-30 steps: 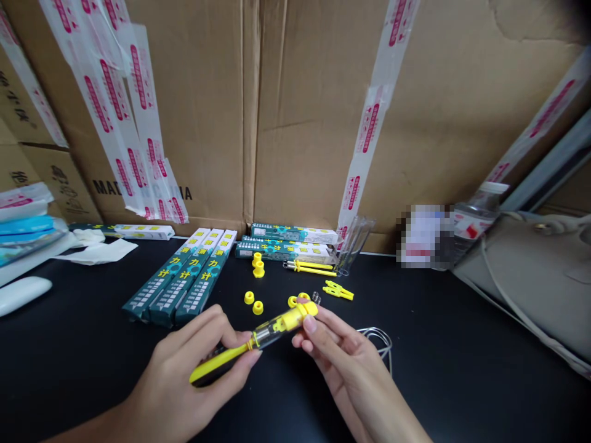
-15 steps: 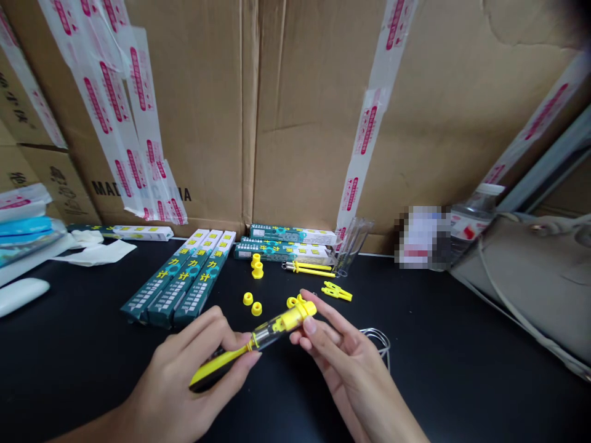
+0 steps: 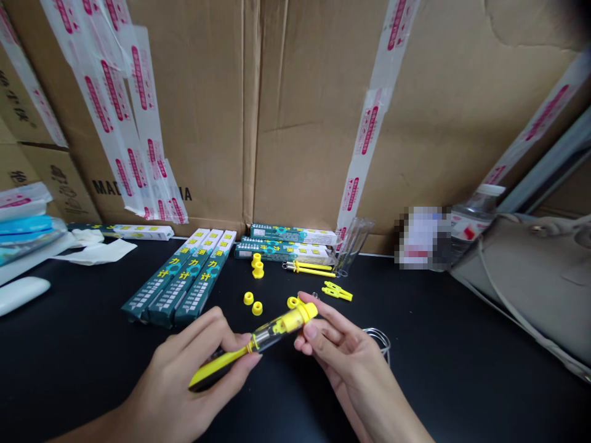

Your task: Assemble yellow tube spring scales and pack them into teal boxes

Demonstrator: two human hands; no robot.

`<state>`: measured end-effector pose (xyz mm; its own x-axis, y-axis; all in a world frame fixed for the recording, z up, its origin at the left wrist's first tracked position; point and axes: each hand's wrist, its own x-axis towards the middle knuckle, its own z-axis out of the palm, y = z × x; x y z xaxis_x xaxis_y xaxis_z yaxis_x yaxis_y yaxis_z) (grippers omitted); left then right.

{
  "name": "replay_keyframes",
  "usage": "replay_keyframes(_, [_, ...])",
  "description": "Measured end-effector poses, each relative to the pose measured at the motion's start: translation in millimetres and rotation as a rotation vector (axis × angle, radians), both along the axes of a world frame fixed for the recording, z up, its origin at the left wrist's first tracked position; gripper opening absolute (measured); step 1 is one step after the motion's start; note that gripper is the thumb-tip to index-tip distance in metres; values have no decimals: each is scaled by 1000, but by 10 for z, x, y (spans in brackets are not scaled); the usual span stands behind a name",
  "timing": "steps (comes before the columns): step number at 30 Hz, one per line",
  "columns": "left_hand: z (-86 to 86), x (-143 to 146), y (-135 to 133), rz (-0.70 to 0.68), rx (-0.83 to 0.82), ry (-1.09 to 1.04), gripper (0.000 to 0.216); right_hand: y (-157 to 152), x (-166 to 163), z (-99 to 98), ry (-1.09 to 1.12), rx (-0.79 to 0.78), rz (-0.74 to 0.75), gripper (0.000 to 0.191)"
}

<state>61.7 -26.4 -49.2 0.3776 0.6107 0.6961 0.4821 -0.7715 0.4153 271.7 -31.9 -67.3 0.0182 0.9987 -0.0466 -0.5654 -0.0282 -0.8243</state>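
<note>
Big taped cardboard cartons wall off the back at twelve o'clock, and the black tabletop runs the full width in front of them. A beige bag slumps at three o'clock with a water bottle just behind it.

Three long green boxes lie side by side at ten o'clock, and more of them are stacked against the cartons at twelve.

Now the hands, low and centre. The left hand is closed round the yellow lower end of the spring-scale tube, thumb and fingers wrapped on it. The right hand has its fingertips pinched on the yellow cap at the far end.

The tube is lifted off the table between the two hands, its long axis running from eight o'clock up to two o'clock. The clear barrel shows in the gap between the hands. Both hands are on it, one at each end, and the cap sits at ten o'clock from the right palm.

Just beyond the cap, at twelve o'clock, loose yellow caps dot the table, with small yellow clips near them. A thin wire loop peeks out beside the right hand at three o'clock.
</note>
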Motion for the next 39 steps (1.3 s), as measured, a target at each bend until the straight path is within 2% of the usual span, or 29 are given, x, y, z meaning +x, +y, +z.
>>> replay_keyframes(7, [4,-11,12,-2,-53,-11,19,-67,-30,134,32,-88,-13,27])
replay_keyframes(14, [5,-11,18,-3,-57,0,20,-71,-45,144,63,-109,-52,37])
replay_keyframes(17, [-2,-12,17,-4,-55,4,20,-72,-46,159,73,-110,-30,48])
replay_keyframes(21, [10,-13,6,-4,-48,-12,21,-78,-46,180,84,-115,-5,29])
replay_keyframes(27, [27,-6,5,-13,-44,-6,20,-68,-37,143,93,-98,-22,33])
replay_keyframes(30, [39,0,9,-10,-40,-3,21,-53,-34,98,85,-81,-15,44])
replay_keyframes(34, [41,3,6,-15,-42,-4,21,-61,-45,101,107,-104,-21,28])
replay_keyframes(39, [19,0,10,-19,-50,-21,19,-88,-53,163,101,-111,-28,31])
